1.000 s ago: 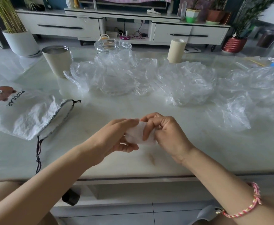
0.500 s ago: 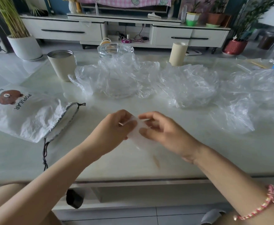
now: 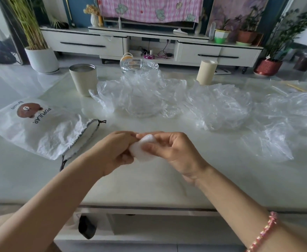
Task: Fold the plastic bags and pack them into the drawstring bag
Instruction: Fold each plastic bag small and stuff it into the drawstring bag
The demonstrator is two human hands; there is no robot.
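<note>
Near the table's front edge (image 3: 149,206), both hands pinch a folded plastic bag (image 3: 143,149).

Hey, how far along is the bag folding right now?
One bag is folded into a small packet, pinched between left hand and right hand. Not yet packed: the drawstring bag lies on the table, contents unseen. About three crumpled bags wait unfolded behind.

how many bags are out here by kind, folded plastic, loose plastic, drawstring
folded plastic bag: 1
loose plastic bags: 3
drawstring bag: 1
total: 5
</note>
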